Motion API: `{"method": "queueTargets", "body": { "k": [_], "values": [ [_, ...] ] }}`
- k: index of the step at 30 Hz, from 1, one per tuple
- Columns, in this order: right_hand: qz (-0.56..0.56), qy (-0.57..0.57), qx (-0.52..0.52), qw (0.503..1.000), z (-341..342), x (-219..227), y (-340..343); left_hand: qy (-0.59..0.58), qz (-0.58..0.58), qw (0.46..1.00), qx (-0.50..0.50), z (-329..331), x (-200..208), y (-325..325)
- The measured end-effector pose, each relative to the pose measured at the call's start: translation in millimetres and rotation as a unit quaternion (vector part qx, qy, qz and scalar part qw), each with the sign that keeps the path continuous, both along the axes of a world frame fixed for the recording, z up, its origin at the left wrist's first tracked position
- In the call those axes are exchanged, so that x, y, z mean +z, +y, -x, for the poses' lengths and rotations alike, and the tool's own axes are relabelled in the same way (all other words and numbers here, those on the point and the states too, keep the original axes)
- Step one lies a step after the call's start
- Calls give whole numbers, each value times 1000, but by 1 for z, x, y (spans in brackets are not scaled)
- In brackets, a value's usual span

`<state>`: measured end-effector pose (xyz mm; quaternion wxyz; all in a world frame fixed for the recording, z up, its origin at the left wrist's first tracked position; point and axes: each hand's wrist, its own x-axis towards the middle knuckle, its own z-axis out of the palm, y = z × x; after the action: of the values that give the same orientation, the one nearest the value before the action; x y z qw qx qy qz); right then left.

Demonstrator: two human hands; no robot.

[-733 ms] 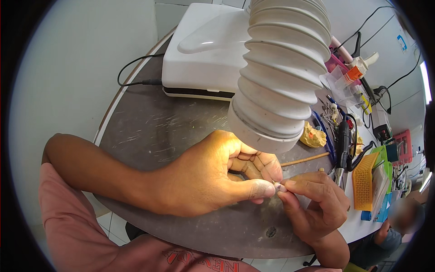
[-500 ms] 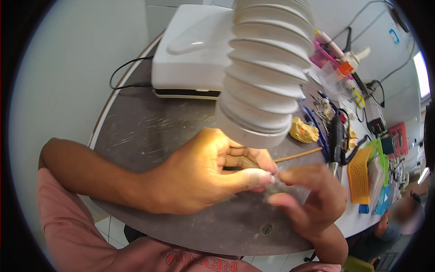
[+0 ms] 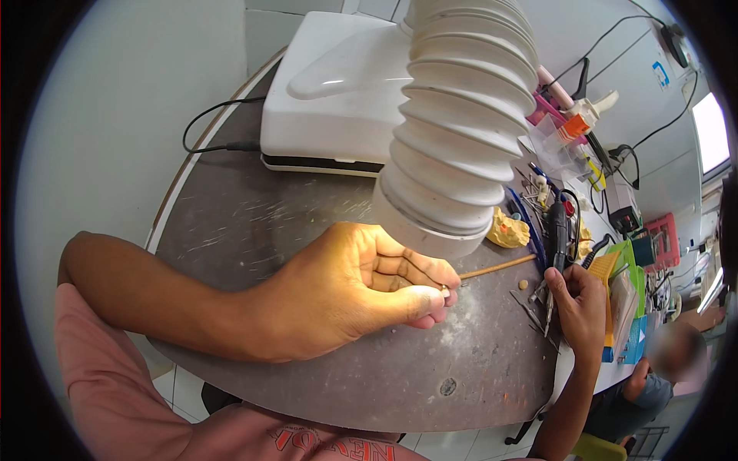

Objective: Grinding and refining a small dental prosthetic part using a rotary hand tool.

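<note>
My left hand [image 3: 369,288] is closed in a pinch beneath the hose mouth, lit by yellow light. A tiny pale piece [image 3: 446,292] shows between its thumb and fingertips; the fingers hide most of it. At the right side of the table, my right hand [image 3: 578,303] has its thumb and curled fingers at the front of a black rotary handpiece [image 3: 558,227], whose slim metal tip points toward me. A thin wooden stick [image 3: 500,266] lies just beyond my left fingertips. Slim metal tools [image 3: 529,309] and a small cream-coloured lump [image 3: 523,284] lie beside the handpiece.
A ribbed white suction hose [image 3: 465,115] hangs over the table in front of a white box-shaped machine [image 3: 330,92]. A yellowish plaster dental model [image 3: 509,229] stands right of the hose mouth. Baskets [image 3: 665,242] and supplies line the right side; a person [image 3: 646,388] sits beyond.
My right hand has left the left fingertips and moved right to the handpiece. My left hand keeps its pinch in nearly the same spot. White dust on the tabletop now shows.
</note>
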<state>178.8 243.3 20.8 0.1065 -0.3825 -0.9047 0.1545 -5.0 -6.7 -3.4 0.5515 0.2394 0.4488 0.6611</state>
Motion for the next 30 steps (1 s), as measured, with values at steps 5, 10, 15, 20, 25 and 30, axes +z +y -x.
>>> {"method": "queueTargets", "body": {
  "k": [5, 10, 15, 20, 25, 30],
  "values": [
    [67, 58, 6, 996, -4, -13, 11, 34, -19, 999, 2, 0, -6, 0],
    [129, 181, 12, 975, -22, -5, 11, 13, -23, 1000, -7, 2, -3, -1],
    [416, 477, 91, 769, -14, 10, -20, -14, -28, 999, -42, 5, -3, 1],
    [304, 454, 239, 802, 23, 3, -58, -50, 10, 998, -23, 5, 5, -3],
    [107, 317, 399, 854, 40, 0, -71, -62, 36, 997, -28, 7, 8, -2],
    [43, 278, 439, 853, 45, -12, -80, -76, 2, 997, -27, 6, 4, -3]
  ]
}}
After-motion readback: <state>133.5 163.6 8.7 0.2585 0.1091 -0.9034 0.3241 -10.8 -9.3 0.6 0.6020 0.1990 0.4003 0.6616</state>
